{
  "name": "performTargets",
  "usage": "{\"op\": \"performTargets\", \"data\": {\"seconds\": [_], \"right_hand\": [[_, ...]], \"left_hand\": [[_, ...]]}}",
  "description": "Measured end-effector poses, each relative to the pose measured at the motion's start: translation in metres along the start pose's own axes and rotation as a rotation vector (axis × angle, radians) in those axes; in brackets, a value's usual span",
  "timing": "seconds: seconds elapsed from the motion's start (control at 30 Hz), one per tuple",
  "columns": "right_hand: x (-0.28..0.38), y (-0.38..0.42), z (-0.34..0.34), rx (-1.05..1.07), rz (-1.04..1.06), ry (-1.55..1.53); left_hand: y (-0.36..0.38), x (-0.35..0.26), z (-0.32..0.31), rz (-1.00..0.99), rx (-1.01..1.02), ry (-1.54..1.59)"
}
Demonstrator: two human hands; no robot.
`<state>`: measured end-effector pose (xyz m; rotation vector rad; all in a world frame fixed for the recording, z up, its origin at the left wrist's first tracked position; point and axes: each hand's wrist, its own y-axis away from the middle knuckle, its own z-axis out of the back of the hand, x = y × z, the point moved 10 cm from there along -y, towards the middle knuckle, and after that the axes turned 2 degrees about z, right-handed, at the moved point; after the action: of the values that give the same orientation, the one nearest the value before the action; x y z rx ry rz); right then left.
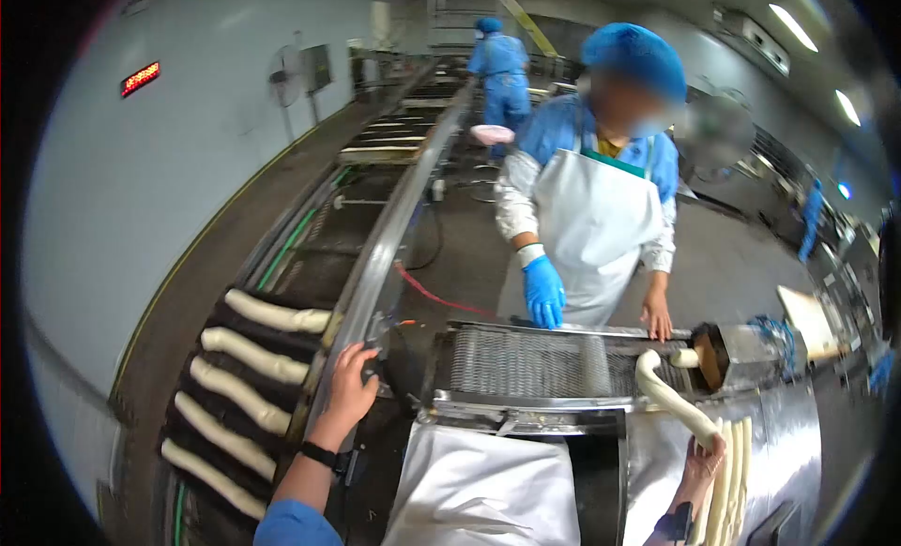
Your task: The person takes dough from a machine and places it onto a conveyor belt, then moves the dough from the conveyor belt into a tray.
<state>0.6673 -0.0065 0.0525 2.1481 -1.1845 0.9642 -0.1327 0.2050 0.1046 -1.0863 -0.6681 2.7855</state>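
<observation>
My left hand (352, 385) is beside the metal rail of the long conveyor at the left, its fingers apart and nothing in them. Several dough strips (225, 388) lie across the dark tray on that conveyor. At the lower right, my right hand (704, 460) is closed round the lower end of a long dough roll (668, 396), whose upper end reaches over the mesh belt (526, 363). Beneath and beside that hand, more dough strips (737, 471) lie side by side on the metal table (788, 443).
Across the mesh belt stands a co-worker (601, 208), one hand blue-gloved, the other on the belt's edge. Another piece of dough (685, 357) sits at the machine outlet (718, 354). White cloth (488, 485) hangs in front of me. Another person (502, 72) stands farther back.
</observation>
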Motion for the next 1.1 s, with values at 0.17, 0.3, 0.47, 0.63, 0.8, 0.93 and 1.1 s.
{"op": "performTargets", "data": {"seconds": [0.17, 0.3, 0.47, 0.63, 0.8, 0.93, 1.1], "right_hand": [[0.100, 0.087, 0.206, -0.392, 0.427, 0.643], [0.124, 0.174, 0.130, -0.549, 0.586, 1.472], [0.120, 0.112, 0.093, -0.257, 0.559, 2.062], [0.083, 0.055, 0.053, -0.213, 0.031, 2.251], [0.080, 0.048, 0.017, -0.152, -0.080, 2.230], [0.084, 0.039, 0.037, -0.137, 0.062, 2.228], [0.081, 0.049, 0.043, -0.126, 0.026, 2.233]], "left_hand": [[-0.020, 0.074, -0.039, 0.029, 0.158, -0.141], [-0.031, 0.088, -0.061, 0.012, 0.259, -0.159], [-0.027, 0.062, -0.066, -0.062, 0.255, -0.292], [-0.025, 0.060, -0.060, -0.029, 0.237, -0.250], [-0.028, 0.062, -0.057, 0.001, 0.199, -0.241], [-0.030, 0.060, -0.056, -0.006, 0.178, -0.242], [-0.032, 0.060, -0.058, -0.046, 0.179, -0.240]]}}
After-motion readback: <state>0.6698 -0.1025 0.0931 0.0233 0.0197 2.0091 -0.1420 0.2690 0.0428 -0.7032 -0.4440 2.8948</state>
